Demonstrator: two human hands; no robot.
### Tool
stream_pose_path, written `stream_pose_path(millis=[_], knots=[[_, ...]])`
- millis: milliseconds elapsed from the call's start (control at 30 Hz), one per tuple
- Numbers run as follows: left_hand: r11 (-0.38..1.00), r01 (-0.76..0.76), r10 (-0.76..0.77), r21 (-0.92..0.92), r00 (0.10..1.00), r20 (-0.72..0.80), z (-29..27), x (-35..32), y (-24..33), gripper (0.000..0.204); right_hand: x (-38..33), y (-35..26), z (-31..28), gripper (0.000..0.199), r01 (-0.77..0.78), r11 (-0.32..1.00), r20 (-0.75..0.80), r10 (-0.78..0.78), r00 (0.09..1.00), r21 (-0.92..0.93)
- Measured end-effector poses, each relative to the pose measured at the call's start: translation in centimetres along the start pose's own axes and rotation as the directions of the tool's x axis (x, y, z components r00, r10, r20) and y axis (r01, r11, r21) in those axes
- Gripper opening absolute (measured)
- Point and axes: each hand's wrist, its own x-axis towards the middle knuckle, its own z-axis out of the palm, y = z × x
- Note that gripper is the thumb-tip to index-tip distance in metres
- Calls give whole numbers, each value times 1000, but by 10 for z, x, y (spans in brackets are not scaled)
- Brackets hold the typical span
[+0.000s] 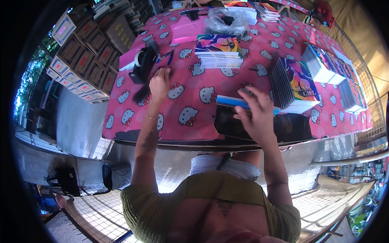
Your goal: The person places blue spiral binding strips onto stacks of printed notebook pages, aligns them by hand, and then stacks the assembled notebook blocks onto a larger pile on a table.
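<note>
The person is right up against the front edge of the table [182,129], and both forearms cross it to get in. The best room to move is the stretch of pink cat-patterned cloth between the two hands, running forward to the notebook stack [219,52] in the middle. Right side is way tighter: another notebook stack [300,91] sits just past the right hand, with more stacks [324,67] beyond it toward the far right edge. On the left, a black tape dispenser [142,67] stands near the table's side edge, and cardboard boxes [87,67] are piled beyond that.

The blue strip [227,100] lies near the front on the right, along the back of a flat black piece [287,127] that reaches almost to the edge.

Hands: the right hand [258,109] is over the strip, back up, fingers fanned and loosely bent, thumb well apart from them. Looks unclenched, but can't tell if it's touching the strip. Left hand [160,83] reaches farther forward, just beside the dispenser, fingers bunched with the tips pointing away from the body. Can't tell from here whether they're pinching anything. A blue pen-like thing [170,57] lies just past them.
</note>
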Motion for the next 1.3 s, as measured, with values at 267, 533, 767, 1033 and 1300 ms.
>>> stream_pose_path(millis=[267,533,767,1033,1300], knots=[[964,-266,267,-27,951,158,29,-71,46,20,14,8,58,24,1,998,139,7,990,-59],[945,-19,42,-327,997,62,17,-40,77,21,14,10,58,18,38,998,64,-35,997,-49],[903,43,87,-428,956,281,-29,-18,118,23,15,8,58,18,45,999,15,-44,999,-26],[737,34,135,-676,971,196,-48,-52,167,20,18,3,55,14,-8,1000,71,9,997,-19],[743,134,56,-656,964,260,-44,-52,174,19,19,2,53,12,-25,1000,91,26,996,-7]])
